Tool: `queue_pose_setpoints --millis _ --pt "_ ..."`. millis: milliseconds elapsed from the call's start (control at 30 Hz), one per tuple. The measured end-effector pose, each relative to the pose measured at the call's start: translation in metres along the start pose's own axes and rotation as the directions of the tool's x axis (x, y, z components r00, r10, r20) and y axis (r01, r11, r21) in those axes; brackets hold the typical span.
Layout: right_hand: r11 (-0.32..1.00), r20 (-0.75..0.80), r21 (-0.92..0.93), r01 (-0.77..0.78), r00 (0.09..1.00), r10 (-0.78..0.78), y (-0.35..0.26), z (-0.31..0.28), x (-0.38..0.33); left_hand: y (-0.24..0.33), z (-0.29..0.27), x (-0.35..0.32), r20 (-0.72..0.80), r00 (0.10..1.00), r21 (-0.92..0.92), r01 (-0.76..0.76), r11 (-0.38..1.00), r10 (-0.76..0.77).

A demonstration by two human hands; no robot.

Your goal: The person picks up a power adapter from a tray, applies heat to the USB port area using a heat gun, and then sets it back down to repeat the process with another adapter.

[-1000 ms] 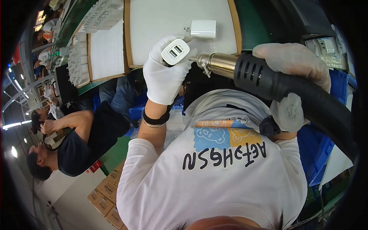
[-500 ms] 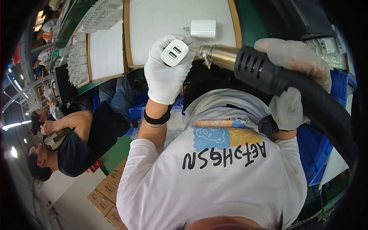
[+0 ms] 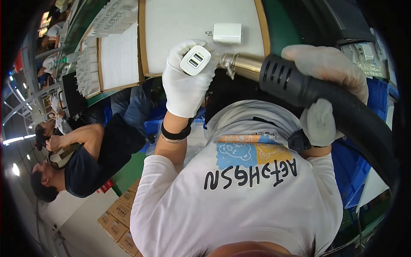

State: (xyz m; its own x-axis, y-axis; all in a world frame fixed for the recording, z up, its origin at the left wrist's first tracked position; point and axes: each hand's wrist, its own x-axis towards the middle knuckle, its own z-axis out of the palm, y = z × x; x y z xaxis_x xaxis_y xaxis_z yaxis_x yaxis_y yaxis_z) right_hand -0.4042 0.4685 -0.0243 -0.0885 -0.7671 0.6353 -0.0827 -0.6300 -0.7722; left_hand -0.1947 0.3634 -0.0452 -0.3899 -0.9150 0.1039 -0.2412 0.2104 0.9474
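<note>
While your left hand point(image 3: 184, 88) pinches a white two-port charger point(image 3: 195, 61) at the near edge of the white tray point(image 3: 171, 21), your right hand point(image 3: 332, 66) wraps a black vented tool point(image 3: 295, 83), its nozzle point(image 3: 249, 66) toward that charger; a second charger point(image 3: 227, 33) lies nearer the right edge.

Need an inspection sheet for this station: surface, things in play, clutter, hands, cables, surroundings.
Surface: brown-edged white pad; green tabletop to its right.
Things: held charger, two ports facing the camera; tool, metal nozzle pointing toward it, contact unclear; second charger lying on the pad, prongs leftward.
Clutter: white pieces in rows at left; clear packets at far right.
Hands: both gloved; left hand grips the charger, right hand the tool.
Cables: thick black hose curving off right.
Surroundings: blue crates at right; cartons lower left; co-worker at left.
</note>
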Motion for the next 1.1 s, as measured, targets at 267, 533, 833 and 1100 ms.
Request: queue_pose_setpoints --millis 267,533,833,1100 --pt "1.000 0.006 0.011 0.027 1.000 -0.027 0.003 0.003 -0.001 -0.008 -0.002 0.000 -0.011 0.998 0.069 -0.059 0.996 0.060" --pt "1.000 -0.083 0.018 -0.005 0.997 0.006 -0.002 0.012 -0.006 -0.004 -0.001 0.000 0.011 1.000 0.043 -0.021 0.999 0.021" --pt "0.999 -0.017 -0.029 -0.018 1.000 0.018 -0.001 0.002 0.001 -0.006 -0.002 -0.001 0.006 0.996 0.115 -0.087 0.990 0.087" --pt "1.000 -0.006 0.013 -0.005 1.000 0.005 0.004 0.006 -0.002 -0.013 -0.004 0.001 0.000 0.994 0.105 -0.110 0.988 0.111"
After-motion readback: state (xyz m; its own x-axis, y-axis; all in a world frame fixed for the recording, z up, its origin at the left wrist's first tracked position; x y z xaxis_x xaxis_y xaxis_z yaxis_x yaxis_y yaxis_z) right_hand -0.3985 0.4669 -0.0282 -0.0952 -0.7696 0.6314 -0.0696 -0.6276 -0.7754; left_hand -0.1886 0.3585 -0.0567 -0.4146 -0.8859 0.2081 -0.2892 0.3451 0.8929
